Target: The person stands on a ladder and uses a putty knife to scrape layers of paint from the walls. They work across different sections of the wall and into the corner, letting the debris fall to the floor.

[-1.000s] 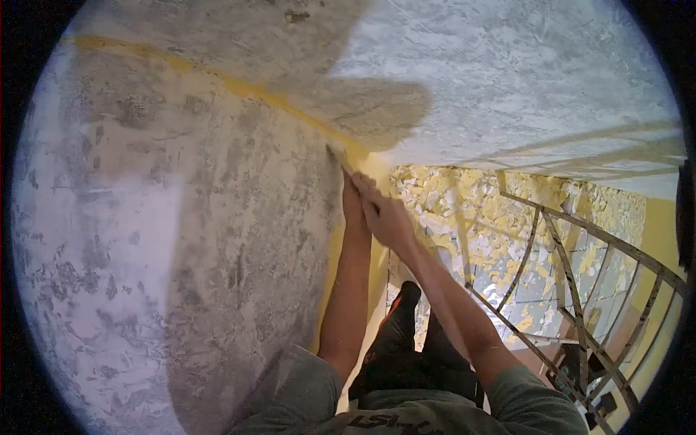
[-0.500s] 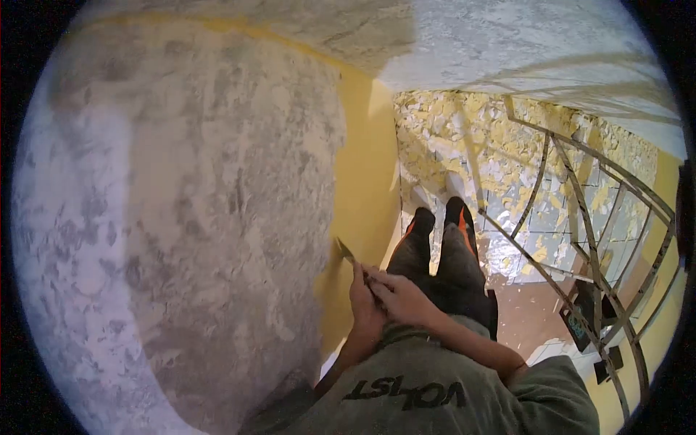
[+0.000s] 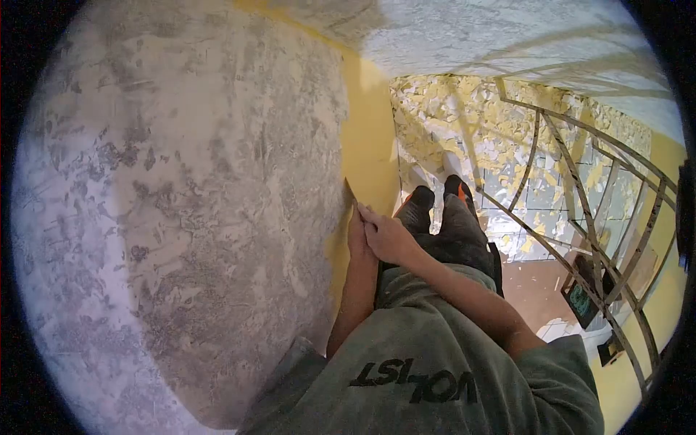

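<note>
A scraper [image 3: 350,191] with a thin blade rests its tip at the wall, where the bare grey plaster [image 3: 239,181] meets a strip of yellow paint [image 3: 368,123]. My left hand [image 3: 358,233] is closed around its handle, close beside the wall. Laid over the handle and the left fingers, my right hand [image 3: 388,235] is closed too. The handle is mostly hidden by both hands.
Yellow and white paint flakes [image 3: 428,109] cover the tiled floor [image 3: 540,221] near my shoes [image 3: 457,187]. On the right stands a metal frame of crossing bars [image 3: 591,232]. Dark objects [image 3: 582,293] lie behind its lower bars.
Both hands have moved away from my body along the wall with the scraper, and my arms are stretched out further. The view has shifted slightly.
</note>
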`<move>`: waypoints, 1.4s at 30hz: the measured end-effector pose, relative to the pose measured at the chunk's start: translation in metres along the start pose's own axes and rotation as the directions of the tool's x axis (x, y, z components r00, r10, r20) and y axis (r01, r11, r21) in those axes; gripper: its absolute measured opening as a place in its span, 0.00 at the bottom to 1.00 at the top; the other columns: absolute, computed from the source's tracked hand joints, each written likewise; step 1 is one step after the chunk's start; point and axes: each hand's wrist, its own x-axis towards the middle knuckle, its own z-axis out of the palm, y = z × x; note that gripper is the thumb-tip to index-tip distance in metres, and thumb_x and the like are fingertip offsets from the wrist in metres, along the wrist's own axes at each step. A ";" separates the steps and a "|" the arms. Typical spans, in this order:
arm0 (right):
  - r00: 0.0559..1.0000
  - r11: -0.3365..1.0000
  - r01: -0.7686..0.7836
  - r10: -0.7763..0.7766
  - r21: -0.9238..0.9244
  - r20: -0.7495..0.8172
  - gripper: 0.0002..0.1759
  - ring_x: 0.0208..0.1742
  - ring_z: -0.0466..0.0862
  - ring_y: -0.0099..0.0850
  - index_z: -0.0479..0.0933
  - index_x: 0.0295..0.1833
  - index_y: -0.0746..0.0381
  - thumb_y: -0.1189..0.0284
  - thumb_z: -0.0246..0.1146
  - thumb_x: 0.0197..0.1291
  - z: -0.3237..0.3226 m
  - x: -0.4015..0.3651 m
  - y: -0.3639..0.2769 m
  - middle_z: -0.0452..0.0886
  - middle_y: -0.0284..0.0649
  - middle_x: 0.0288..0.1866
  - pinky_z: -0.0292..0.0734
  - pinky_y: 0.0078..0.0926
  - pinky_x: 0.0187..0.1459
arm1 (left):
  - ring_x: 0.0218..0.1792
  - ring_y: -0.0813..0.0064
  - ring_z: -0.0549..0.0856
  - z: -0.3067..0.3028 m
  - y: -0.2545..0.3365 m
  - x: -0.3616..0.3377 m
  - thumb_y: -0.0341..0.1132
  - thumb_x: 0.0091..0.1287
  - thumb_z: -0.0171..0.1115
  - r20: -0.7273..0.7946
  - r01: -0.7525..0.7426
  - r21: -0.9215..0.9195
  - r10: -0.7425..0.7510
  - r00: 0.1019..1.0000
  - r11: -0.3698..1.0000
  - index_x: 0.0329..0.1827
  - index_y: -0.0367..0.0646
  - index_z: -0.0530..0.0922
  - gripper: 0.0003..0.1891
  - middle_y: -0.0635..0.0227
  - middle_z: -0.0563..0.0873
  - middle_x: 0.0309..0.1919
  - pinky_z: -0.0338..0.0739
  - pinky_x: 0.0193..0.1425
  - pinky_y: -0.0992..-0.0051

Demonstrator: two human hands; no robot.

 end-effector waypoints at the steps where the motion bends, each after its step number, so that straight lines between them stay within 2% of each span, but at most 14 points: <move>1: 1.000 1.000 0.001 -0.001 0.001 -0.010 0.22 0.54 0.73 0.51 0.65 0.61 0.63 0.70 0.45 0.61 -0.003 -0.007 0.002 0.70 0.59 0.54 0.68 0.40 0.56 | 0.36 0.73 0.78 -0.004 -0.003 -0.002 0.47 0.71 0.43 0.009 0.002 0.004 -0.002 1.000 1.000 0.50 0.39 0.71 0.20 0.69 0.79 0.35 0.75 0.41 0.72; 3: 0.998 1.000 0.018 -0.017 -0.023 0.057 0.23 0.51 0.75 0.52 0.65 0.61 0.61 0.69 0.46 0.61 -0.016 -0.033 -0.018 0.72 0.60 0.51 0.69 0.41 0.55 | 0.50 0.66 0.75 -0.018 -0.010 -0.015 0.48 0.70 0.43 0.068 0.015 -0.095 -0.009 0.998 0.995 0.60 0.40 0.67 0.23 0.63 0.75 0.52 0.71 0.54 0.68; 6: 0.980 0.983 0.181 -0.184 -0.044 -0.078 0.23 0.46 0.78 0.53 0.65 0.61 0.58 0.68 0.46 0.61 0.008 -0.019 -0.004 0.75 0.59 0.45 0.73 0.41 0.48 | 0.48 0.68 0.76 -0.019 -0.016 -0.001 0.48 0.71 0.42 0.117 0.026 -0.089 -0.016 0.993 0.996 0.58 0.41 0.68 0.22 0.65 0.76 0.50 0.72 0.52 0.69; 10: 0.996 0.996 -0.071 0.073 -0.050 0.041 0.20 0.38 0.78 0.56 0.69 0.57 0.61 0.71 0.47 0.58 -0.017 0.027 0.003 0.77 0.60 0.39 0.74 0.47 0.42 | 0.42 0.72 0.77 -0.016 -0.018 0.027 0.49 0.71 0.41 0.210 0.019 -0.078 -0.002 0.978 0.997 0.55 0.42 0.70 0.21 0.69 0.78 0.44 0.74 0.47 0.70; 13: 0.994 0.998 0.067 -0.066 -0.003 0.087 0.21 0.40 0.78 0.55 0.69 0.58 0.60 0.70 0.47 0.59 -0.022 -0.005 0.022 0.77 0.58 0.41 0.73 0.46 0.44 | 0.40 0.74 0.78 -0.005 -0.018 0.016 0.49 0.71 0.41 0.262 0.038 -0.070 -0.018 0.965 0.997 0.53 0.43 0.70 0.21 0.71 0.79 0.41 0.75 0.45 0.71; 17: 0.995 0.993 0.100 -0.101 0.067 0.005 0.22 0.48 0.77 0.48 0.69 0.59 0.57 0.71 0.48 0.58 -0.012 -0.025 -0.001 0.76 0.55 0.47 0.70 0.36 0.52 | 0.36 0.75 0.78 -0.053 -0.026 -0.008 0.50 0.71 0.40 -0.110 0.005 -0.079 -0.014 0.994 0.997 0.50 0.42 0.72 0.22 0.70 0.79 0.38 0.75 0.42 0.74; 19: 0.990 0.987 0.140 -0.141 0.076 -0.001 0.20 0.49 0.76 0.52 0.69 0.56 0.63 0.71 0.47 0.58 -0.007 0.014 0.015 0.75 0.57 0.49 0.70 0.42 0.51 | 0.32 0.76 0.77 -0.092 -0.082 0.086 0.52 0.71 0.39 0.480 0.058 -0.489 0.213 0.851 0.871 0.46 0.42 0.73 0.22 0.70 0.78 0.33 0.74 0.37 0.76; 20: 0.995 0.995 0.099 -0.099 0.029 -0.013 0.21 0.50 0.75 0.52 0.69 0.57 0.62 0.71 0.47 0.58 -0.003 0.038 0.028 0.74 0.58 0.49 0.69 0.42 0.52 | 0.32 0.76 0.77 -0.079 -0.074 0.080 0.52 0.71 0.39 0.481 0.056 -0.493 0.218 0.849 0.869 0.46 0.42 0.73 0.22 0.70 0.78 0.33 0.74 0.37 0.76; 28: 0.991 0.991 0.084 -0.094 0.103 0.095 0.22 0.50 0.74 0.55 0.66 0.61 0.61 0.71 0.46 0.59 -0.029 -0.020 0.015 0.73 0.58 0.51 0.70 0.41 0.53 | 0.27 0.77 0.75 0.020 -0.007 -0.024 0.52 0.70 0.41 -0.118 0.011 -0.128 -0.026 0.993 0.992 0.41 0.44 0.73 0.20 0.71 0.75 0.27 0.73 0.32 0.77; 32: 0.986 0.995 -0.024 0.008 0.094 0.167 0.23 0.56 0.71 0.52 0.64 0.63 0.59 0.70 0.46 0.61 -0.031 -0.051 -0.043 0.70 0.57 0.56 0.66 0.39 0.58 | 0.22 0.78 0.72 0.003 0.009 -0.050 0.52 0.70 0.43 -0.119 0.038 -0.252 -0.070 0.990 0.967 0.38 0.45 0.72 0.19 0.72 0.71 0.22 0.72 0.29 0.78; 34: 0.985 0.995 -0.029 0.013 0.092 0.171 0.23 0.58 0.70 0.51 0.64 0.63 0.59 0.70 0.46 0.61 -0.025 -0.055 -0.043 0.68 0.57 0.58 0.64 0.39 0.60 | 0.24 0.79 0.72 -0.002 0.012 -0.056 0.54 0.69 0.44 0.038 -0.005 -0.059 0.007 0.999 0.998 0.38 0.45 0.72 0.20 0.73 0.71 0.23 0.71 0.30 0.77; 36: 0.974 0.996 -0.067 0.053 0.055 0.221 0.24 0.59 0.70 0.51 0.62 0.64 0.58 0.69 0.47 0.61 -0.026 -0.056 -0.030 0.67 0.56 0.60 0.64 0.38 0.60 | 0.25 0.79 0.73 0.009 0.008 -0.062 0.53 0.69 0.44 -0.078 0.030 -0.119 -0.039 0.996 0.992 0.39 0.44 0.72 0.20 0.73 0.73 0.25 0.71 0.30 0.78; 40: 0.951 0.999 0.031 -0.025 -0.015 0.308 0.26 0.59 0.69 0.51 0.59 0.66 0.57 0.68 0.48 0.61 -0.040 -0.062 -0.002 0.67 0.56 0.60 0.65 0.36 0.61 | 0.32 0.81 0.76 0.018 0.005 -0.080 0.51 0.70 0.44 -0.172 0.234 -0.149 -0.258 0.951 0.961 0.42 0.43 0.72 0.19 0.72 0.77 0.32 0.71 0.33 0.78; 42: 0.952 0.980 0.185 -0.161 -0.071 0.261 0.27 0.57 0.71 0.51 0.58 0.66 0.56 0.67 0.50 0.61 -0.052 -0.065 -0.001 0.71 0.55 0.57 0.67 0.37 0.58 | 0.34 0.79 0.77 0.010 -0.004 -0.086 0.50 0.70 0.44 -0.056 0.188 -0.185 -0.201 0.978 0.965 0.42 0.43 0.72 0.18 0.70 0.78 0.34 0.72 0.35 0.77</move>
